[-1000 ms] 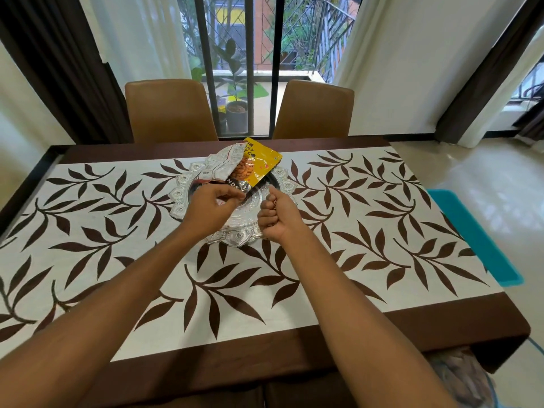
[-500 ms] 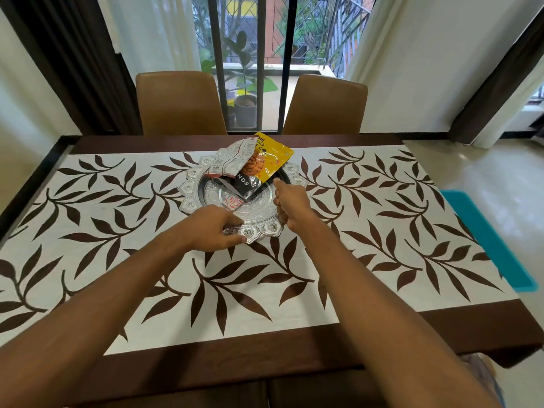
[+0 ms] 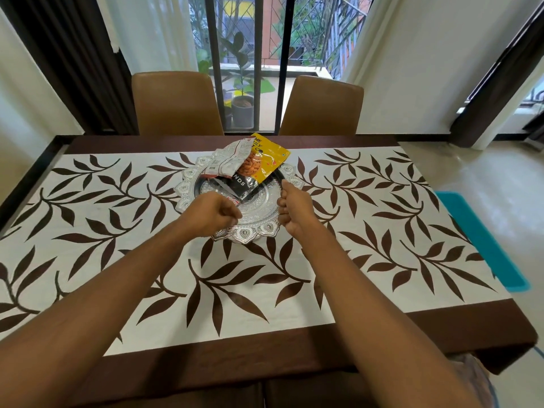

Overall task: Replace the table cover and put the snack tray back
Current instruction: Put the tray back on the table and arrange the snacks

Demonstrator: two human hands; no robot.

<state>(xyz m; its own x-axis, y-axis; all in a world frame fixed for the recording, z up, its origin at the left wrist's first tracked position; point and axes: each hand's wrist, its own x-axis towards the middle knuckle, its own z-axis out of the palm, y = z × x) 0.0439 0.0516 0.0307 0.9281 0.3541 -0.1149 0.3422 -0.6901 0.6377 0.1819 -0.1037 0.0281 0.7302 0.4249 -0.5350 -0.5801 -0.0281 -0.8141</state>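
A white table cover (image 3: 382,231) with brown leaf print and brown borders lies flat over the table. On it, at the far middle, stands a round ornate silver snack tray (image 3: 260,220). The tray holds a yellow nut packet (image 3: 269,161), a white packet (image 3: 232,159) and a black packet (image 3: 243,184). My left hand (image 3: 212,214) is curled over the tray's near left rim. My right hand (image 3: 293,206) is closed against the tray's right rim, thumb up. Both hands seem to grip the rim.
Two tan chairs (image 3: 176,104) (image 3: 322,108) stand at the table's far side before a barred glass door with potted plants (image 3: 243,107) outside. A teal mat (image 3: 482,240) lies on the floor to the right. Dark curtains hang at both sides.
My left hand left the packets and came down to the tray's near rim. My right hand shifted to the tray's right rim. The packets stay in the tray.
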